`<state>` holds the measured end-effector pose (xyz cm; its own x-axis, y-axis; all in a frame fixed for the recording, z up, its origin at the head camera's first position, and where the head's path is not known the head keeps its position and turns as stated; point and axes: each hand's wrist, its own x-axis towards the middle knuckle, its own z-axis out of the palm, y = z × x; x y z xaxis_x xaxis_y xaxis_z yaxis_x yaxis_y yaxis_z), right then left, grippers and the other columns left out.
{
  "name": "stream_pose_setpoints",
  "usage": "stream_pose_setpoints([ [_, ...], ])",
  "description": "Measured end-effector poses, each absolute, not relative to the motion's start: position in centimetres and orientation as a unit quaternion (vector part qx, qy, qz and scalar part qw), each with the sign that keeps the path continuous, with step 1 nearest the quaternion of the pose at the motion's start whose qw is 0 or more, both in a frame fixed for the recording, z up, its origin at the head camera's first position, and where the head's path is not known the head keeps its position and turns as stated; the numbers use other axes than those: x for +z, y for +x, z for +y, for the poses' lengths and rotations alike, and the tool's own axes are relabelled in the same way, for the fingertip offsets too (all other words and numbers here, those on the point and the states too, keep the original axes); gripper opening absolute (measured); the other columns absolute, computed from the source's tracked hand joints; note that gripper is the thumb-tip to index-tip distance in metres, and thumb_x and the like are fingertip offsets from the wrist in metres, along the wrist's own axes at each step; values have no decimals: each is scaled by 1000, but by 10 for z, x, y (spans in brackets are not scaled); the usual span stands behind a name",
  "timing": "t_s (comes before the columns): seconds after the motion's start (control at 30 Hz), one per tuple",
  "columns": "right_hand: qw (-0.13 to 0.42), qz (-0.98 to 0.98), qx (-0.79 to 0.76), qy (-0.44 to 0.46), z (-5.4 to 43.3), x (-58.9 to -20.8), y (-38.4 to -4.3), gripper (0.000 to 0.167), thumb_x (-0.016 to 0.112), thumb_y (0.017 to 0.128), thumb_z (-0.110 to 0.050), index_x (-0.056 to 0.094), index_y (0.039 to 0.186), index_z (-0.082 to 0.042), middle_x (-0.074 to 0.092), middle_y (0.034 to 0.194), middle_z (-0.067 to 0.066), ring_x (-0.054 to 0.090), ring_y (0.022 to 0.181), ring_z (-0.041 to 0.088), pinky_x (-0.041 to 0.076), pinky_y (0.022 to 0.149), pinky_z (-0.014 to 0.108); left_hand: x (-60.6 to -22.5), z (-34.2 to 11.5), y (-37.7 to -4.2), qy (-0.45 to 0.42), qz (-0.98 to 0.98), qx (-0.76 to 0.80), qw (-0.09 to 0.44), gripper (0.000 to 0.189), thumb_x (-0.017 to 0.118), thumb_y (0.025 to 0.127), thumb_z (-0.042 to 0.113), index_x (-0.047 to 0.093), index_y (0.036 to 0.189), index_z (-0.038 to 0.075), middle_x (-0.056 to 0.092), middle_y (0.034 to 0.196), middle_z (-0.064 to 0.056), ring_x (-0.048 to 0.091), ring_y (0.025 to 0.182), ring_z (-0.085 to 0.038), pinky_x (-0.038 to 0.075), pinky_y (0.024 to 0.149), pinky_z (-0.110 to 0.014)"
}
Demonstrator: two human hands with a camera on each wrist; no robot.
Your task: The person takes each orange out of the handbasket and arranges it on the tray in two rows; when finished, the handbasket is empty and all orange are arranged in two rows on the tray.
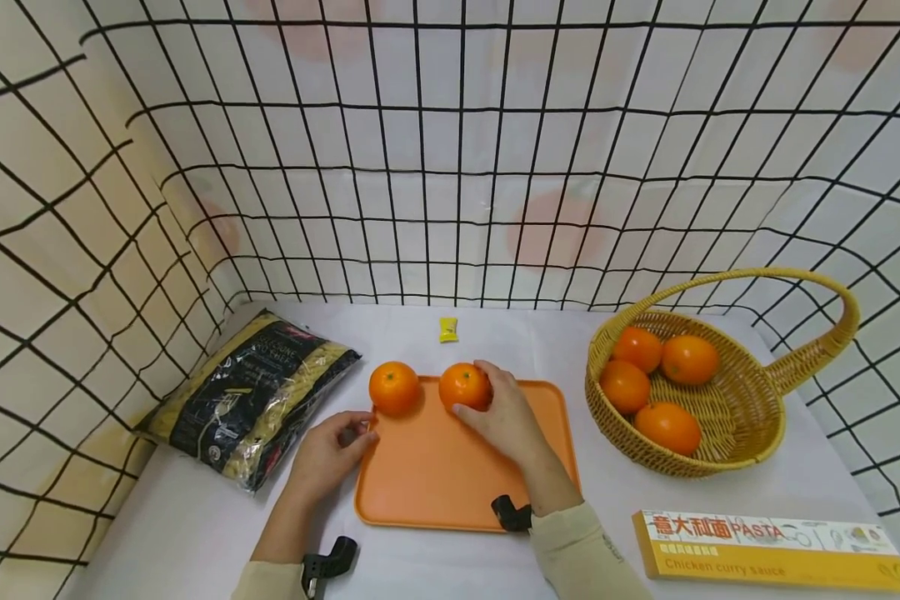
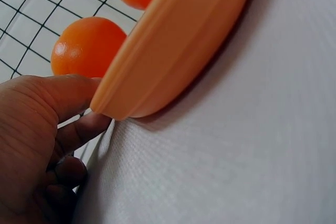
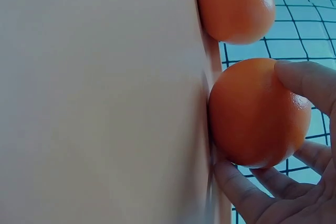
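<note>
An orange plastic tray (image 1: pixel 435 483) lies on the white tabletop. My left hand (image 1: pixel 328 454) pinches its left rim between thumb and fingers, as the left wrist view shows. At the tray's far edge, my right hand (image 1: pixel 512 427) holds an orange (image 1: pixel 463 387), its thumb on one side and its fingers round the other. In the right wrist view this held orange (image 3: pixel 257 114) sits low against the tray surface. A second orange (image 1: pixel 393 388) rests at the tray's far left corner, a short gap away from the first.
To the right stands a wicker basket (image 1: pixel 735 417) with a tall handle and several oranges inside. A yellow pasta box (image 1: pixel 780 550) lies at the front right. On the left is a black-and-gold bag (image 1: pixel 255 396). A small yellow packet (image 1: pixel 448 329) lies behind the tray, before a black wire grid (image 1: pixel 461 175).
</note>
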<state>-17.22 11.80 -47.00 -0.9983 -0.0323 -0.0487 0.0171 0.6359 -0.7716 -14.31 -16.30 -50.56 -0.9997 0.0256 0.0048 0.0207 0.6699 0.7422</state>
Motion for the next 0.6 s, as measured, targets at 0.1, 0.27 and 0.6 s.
stream_pose_setpoints([
  [0.1,34,904,-427,-3,118,-469,-169,82,84,84,-35,43,153,-19,50,147,12,55,129,34,42,112,59,-506,-164,-140,15,914,406,5,26,78,91,26,74,116,20,68,95,3,52,79,-13,41,70,-24],
  [0.27,33,903,-427,-4,124,-465,-170,86,84,84,-40,40,155,-21,42,155,11,54,133,34,43,111,57,-505,-164,-142,16,914,405,8,26,77,91,26,74,116,19,67,94,3,51,78,-11,40,69,-24],
  [0.6,3,874,-485,-19,145,-431,-159,80,82,87,-36,40,154,-25,34,161,5,45,143,34,45,112,51,-504,-164,-142,11,912,409,7,26,78,91,26,75,115,19,68,94,3,52,79,-12,41,70,-24],
])
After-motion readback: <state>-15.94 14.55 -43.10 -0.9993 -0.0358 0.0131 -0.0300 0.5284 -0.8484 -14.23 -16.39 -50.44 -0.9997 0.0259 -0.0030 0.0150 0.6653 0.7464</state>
